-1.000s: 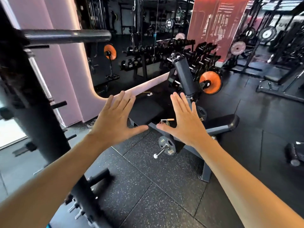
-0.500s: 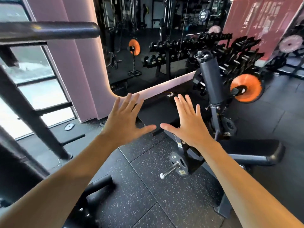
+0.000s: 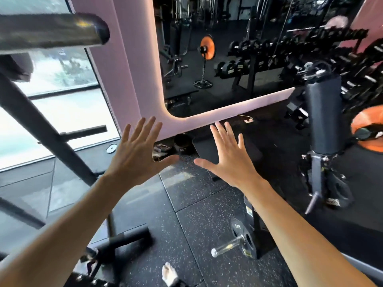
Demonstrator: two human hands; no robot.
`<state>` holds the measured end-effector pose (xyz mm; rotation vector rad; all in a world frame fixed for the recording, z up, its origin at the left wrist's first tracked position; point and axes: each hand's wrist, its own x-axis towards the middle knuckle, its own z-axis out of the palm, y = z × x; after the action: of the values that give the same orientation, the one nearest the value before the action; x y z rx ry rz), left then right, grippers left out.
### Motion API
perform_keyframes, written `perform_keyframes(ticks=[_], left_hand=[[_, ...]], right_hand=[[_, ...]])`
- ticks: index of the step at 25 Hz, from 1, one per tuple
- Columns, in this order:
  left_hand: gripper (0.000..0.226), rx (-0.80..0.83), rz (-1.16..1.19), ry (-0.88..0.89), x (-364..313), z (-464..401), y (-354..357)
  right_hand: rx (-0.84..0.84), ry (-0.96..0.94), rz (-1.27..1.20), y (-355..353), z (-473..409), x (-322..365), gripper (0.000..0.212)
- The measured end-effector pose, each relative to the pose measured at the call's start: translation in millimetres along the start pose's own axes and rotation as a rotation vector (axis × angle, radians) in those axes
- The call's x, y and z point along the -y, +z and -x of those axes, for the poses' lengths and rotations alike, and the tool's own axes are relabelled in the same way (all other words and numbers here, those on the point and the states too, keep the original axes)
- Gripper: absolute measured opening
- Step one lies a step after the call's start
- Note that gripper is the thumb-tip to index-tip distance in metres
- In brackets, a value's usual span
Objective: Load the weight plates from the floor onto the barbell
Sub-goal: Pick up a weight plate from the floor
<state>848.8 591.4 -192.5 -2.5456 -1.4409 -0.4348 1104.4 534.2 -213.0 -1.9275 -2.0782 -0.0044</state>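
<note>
My left hand (image 3: 136, 154) and my right hand (image 3: 230, 158) are stretched out in front of me, palms down, fingers spread, holding nothing. The bare steel end of the barbell (image 3: 51, 32) juts in at the top left, resting on the black rack. A small black weight plate (image 3: 243, 235) marked 5KG sits on a short steel peg low at the bench frame, below my right forearm. Some dark plates (image 3: 182, 141) lie on the floor by the pink wall, just beyond my left thumb, partly hidden.
The slanted black rack strut (image 3: 41, 125) crosses the left side, with its foot (image 3: 124, 239) on the floor. A padded roller machine (image 3: 323, 112) stands at the right. A dumbbell rack (image 3: 269, 59) and an orange plate (image 3: 207, 47) show in the mirror. The floor is speckled rubber (image 3: 196, 214).
My view has swung left and drawn closer; the barbell end, window and rack strut now fill the left. Both hands stay open and spread, a little farther apart.
</note>
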Motion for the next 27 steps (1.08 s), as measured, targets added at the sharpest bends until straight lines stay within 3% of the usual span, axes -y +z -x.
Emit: perform_keyframes(ticks=[9, 16, 27], left_hand=[[0.108, 0.021, -0.007, -0.057, 95.1, -146.2, 54.1], [0.107, 0.030, -0.012, -0.086, 132.1, -231.9, 79.9], [0.108, 0.056, -0.062, -0.385, 180.7, -343.4, 147.4]], right_hand=[[-0.050, -0.035, -0.147, 47.3, -210.4, -16.3, 0.112], [-0.053, -0.057, -0.148, 77.2, -314.3, -24.5, 0.113], [0.052, -0.335, -0.188, 127.5, -511.2, -59.2, 0.113]])
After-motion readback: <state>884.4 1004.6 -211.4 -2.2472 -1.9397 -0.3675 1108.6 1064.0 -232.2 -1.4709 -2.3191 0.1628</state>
